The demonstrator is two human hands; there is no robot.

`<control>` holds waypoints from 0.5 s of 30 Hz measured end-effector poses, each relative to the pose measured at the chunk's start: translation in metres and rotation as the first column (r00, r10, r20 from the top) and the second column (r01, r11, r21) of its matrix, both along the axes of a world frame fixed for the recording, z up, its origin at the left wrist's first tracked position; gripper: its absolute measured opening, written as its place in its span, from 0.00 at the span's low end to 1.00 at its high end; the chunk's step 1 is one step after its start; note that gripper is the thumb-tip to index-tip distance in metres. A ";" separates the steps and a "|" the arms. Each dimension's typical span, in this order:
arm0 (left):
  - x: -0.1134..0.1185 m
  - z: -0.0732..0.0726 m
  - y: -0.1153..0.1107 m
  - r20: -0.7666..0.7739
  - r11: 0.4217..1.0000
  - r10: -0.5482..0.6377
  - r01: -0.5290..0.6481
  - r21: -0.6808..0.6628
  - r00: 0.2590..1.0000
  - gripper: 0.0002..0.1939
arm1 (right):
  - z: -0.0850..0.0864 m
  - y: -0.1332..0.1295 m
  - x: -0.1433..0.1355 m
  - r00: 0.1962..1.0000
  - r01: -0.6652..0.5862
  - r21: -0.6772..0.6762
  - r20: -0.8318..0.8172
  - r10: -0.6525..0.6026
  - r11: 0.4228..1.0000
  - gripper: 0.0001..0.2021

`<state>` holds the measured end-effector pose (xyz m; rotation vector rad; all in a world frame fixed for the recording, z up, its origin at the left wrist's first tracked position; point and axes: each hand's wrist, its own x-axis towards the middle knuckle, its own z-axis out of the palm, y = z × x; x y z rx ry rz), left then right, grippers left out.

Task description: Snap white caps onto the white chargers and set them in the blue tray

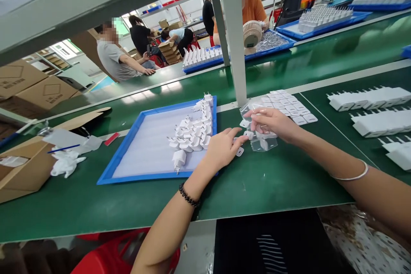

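My left hand (223, 147) reaches over the right edge of a blue tray (120, 143). Its thumb and index finger close on a small white plastic cover (248, 134) with a slot in it. Another white cover (239, 151) lies on the bench just below those fingers. Opposite, my right hand (269, 123) has its fingers curled on a clear plastic bag (265, 143), which is crumpled and partly hidden by the hand. White plug chargers (192, 132) with two pins crowd the tray's right side. Beyond my right hand, flat white covers (289, 105) lie in rows.
Rows of white chargers (382, 124) stand at the right of the green bench (289, 188). A white post (234, 43) rises just behind my hands. An open carton (28, 171) sits at left. Across the bench are people, a fan (252, 34) and more trays.
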<state>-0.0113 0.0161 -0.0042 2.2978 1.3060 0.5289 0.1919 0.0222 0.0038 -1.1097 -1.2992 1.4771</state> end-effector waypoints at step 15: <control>-0.003 0.001 0.009 0.761 0.882 0.316 0.122 -0.456 0.566 0.08 | 0.005 -0.007 0.013 0.857 -0.488 0.083 -0.147 0.495 0.869 0.19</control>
